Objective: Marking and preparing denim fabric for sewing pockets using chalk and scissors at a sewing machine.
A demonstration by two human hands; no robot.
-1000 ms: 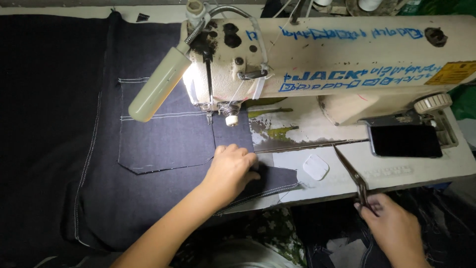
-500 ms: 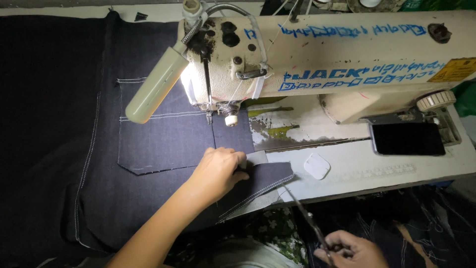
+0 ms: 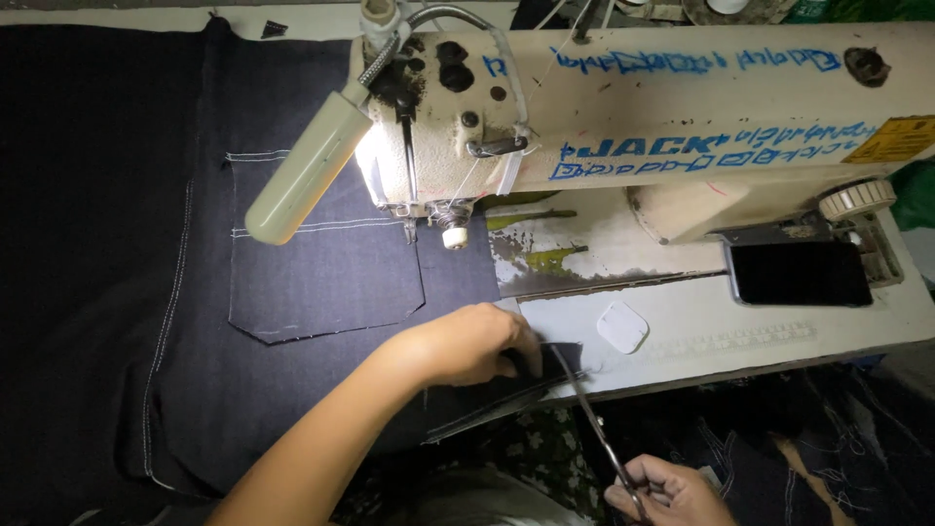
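- On the sewing table: dark denim panel (image 3: 321,292) with a stitched pocket, spread flat beneath the cream sewing machine (image 3: 623,127).
- Left hand (image 3: 467,343): fingers curled, pinching the denim's corner at the table's front edge.
- Right hand (image 3: 672,492): closed around the scissors (image 3: 594,429), blades touching that corner.
- Also present: black phone (image 3: 799,273), small white tag (image 3: 621,325).

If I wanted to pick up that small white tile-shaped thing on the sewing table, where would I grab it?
Pinch the small white piece by its two opposite edges, coming straight down from above. It lies flat on the table with bare surface all round, apart from the phone and the scissors, so both edges look free. Being thin, it may need a fingernail underneath.
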